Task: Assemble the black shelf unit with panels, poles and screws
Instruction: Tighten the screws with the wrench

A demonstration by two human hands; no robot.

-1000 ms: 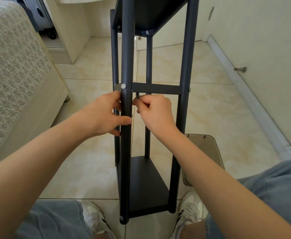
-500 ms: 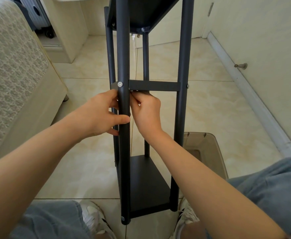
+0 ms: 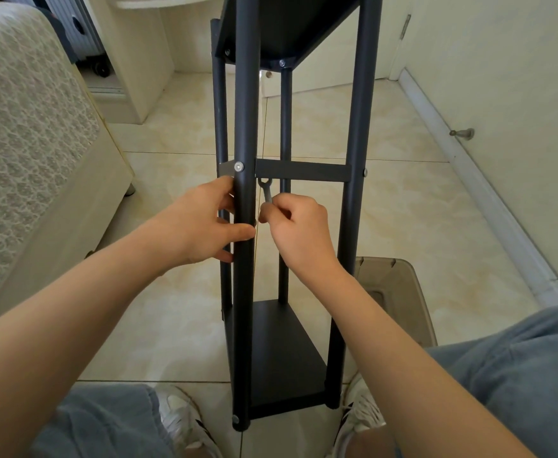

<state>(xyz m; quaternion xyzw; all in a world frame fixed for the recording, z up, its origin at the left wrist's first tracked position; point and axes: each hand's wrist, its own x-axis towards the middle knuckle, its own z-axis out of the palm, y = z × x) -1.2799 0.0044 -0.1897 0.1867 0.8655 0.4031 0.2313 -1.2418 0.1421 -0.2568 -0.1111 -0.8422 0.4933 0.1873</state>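
Note:
The black shelf unit (image 3: 353,226) stands on the floor between my feet, with four poles, a bottom panel (image 3: 284,352) and an upper panel (image 3: 280,24). A black crossbar (image 3: 304,171) joins the two near poles, with a silver screw (image 3: 238,166) at its left end. My left hand (image 3: 201,226) grips the near left pole (image 3: 246,127) just below that screw. My right hand (image 3: 299,229) pinches a small silver wrench (image 3: 266,190), whose open jaw points up just under the crossbar's left end.
A bed with a patterned cover (image 3: 23,133) runs along the left. A translucent plastic bin (image 3: 400,299) sits on the tiled floor right of the shelf. The wall with a door stop (image 3: 462,133) lies to the right; a cabinet (image 3: 132,54) stands behind.
My right hand has come down away from the crossbar's underside, and the wrench now shows above its fingers. My left hand still holds the pole.

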